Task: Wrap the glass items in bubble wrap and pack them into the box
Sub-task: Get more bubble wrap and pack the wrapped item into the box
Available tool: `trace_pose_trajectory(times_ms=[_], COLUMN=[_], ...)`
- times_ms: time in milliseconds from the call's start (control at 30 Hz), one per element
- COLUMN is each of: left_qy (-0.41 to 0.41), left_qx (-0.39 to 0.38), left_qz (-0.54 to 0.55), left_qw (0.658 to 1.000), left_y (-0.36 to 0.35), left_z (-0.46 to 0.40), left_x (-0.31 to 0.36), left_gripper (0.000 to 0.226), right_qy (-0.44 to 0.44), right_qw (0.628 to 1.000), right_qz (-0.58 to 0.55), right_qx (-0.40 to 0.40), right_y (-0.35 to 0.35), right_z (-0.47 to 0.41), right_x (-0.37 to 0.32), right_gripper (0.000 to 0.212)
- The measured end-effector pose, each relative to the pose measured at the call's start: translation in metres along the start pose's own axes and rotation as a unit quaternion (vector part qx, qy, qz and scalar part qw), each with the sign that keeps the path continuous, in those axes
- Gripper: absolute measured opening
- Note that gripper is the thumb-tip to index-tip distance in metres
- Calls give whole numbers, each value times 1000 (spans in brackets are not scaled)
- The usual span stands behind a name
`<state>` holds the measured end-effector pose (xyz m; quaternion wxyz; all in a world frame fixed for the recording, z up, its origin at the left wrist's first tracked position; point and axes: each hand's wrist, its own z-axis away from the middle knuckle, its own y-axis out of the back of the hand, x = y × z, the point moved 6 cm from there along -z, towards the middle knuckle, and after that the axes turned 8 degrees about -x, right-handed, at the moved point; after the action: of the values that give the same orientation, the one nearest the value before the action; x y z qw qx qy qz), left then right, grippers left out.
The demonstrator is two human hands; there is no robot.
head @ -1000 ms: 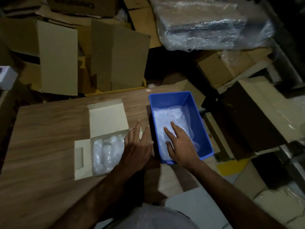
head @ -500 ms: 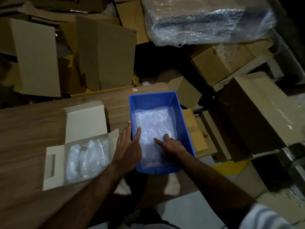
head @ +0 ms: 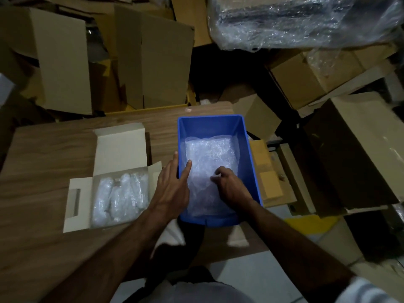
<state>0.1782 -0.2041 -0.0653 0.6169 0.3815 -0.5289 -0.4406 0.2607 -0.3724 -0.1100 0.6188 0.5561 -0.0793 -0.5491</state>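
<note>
A blue plastic bin [head: 251,154] stands on the wooden table [head: 50,154] and holds a sheet of bubble wrap [head: 212,154]. Inside the bin my right hand [head: 231,189] pinches the wrap near its middle with curled fingers. My left hand [head: 172,189] lies over the bin's left wall, fingers apart, the forefinger pointing onto the wrap. To the left lies an open white cardboard box [head: 119,145] with several bubble-wrapped items [head: 120,195] lying side by side in it. What is under the wrap in the bin is hidden.
Piles of brown cardboard boxes [head: 153,60] rise behind the table. A large plastic-wrapped bundle [head: 295,20] sits at the upper right. More cartons [head: 354,149] crowd the floor to the right of the table's edge.
My right hand went from lying flat on the wrap to pinching it with curled fingers. My left hand shifted from the white box's edge to the bin's left wall.
</note>
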Motion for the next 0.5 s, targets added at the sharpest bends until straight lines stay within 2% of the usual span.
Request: trace_pose_trajectory(times_ms=[100, 167, 367, 500], left_qy=[5, 9, 5, 4], left_qx=[-5, -11, -24, -34], left_qz=[-5, -9, -19, -7], left_qw=[1000, 1000, 1000, 999], left_y=[2, 4, 1, 3], left_z=[2, 4, 0, -3], left_x=[2, 3, 0, 2], left_gripper=[79, 79, 90, 104], right_qy=[26, 65, 65, 75], right_qw=[998, 991, 990, 972], right_qz=[20, 79, 94, 153], right_qx=[60, 89, 82, 161], right_y=[13, 18, 20, 30], right_z=[10, 19, 30, 36], right_x=[-6, -16, -19, -25], right_gripper=[24, 23, 61, 47])
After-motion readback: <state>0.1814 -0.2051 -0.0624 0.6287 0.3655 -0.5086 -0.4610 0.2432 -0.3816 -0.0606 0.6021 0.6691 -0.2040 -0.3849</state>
